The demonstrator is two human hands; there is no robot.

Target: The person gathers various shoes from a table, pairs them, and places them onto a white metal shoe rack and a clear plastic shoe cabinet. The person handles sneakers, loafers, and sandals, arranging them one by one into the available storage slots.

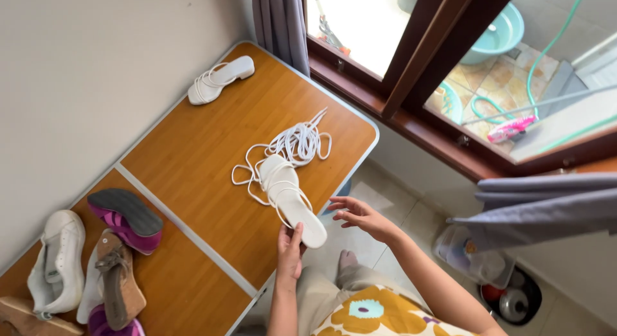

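- Wooden folding table with a pale metal rim (193,150): fills the left half of the view, runs from 7 o'clock up to 12, against a plain wall.
- Dark-framed window (418,72): top right, 1 to 2 o'clock, grey curtain (279,21) hanging at its left edge.
- Heap of worn shoes at 8 o'clock on the near table panel: a white sneaker (58,259), a purple sandal lying sole-up (125,217), a tan cork-soled sandal (119,281).
- White strappy flat sandal (289,198): dead centre, on the table's right edge, heel end overhanging toward me; its long white laces (299,143) piled in loops just past the toe, toward 12.
- Second white strappy sandal (218,79): far end of the table, 11 o'clock, well apart from the first.
- My left hand (290,252): 6 o'clock, fingers up against the overhanging heel from below, touching it, not closed around it.
- My right hand (360,215): 5 o'clock, just right of the heel, fingers spread and loose, holding nothing.
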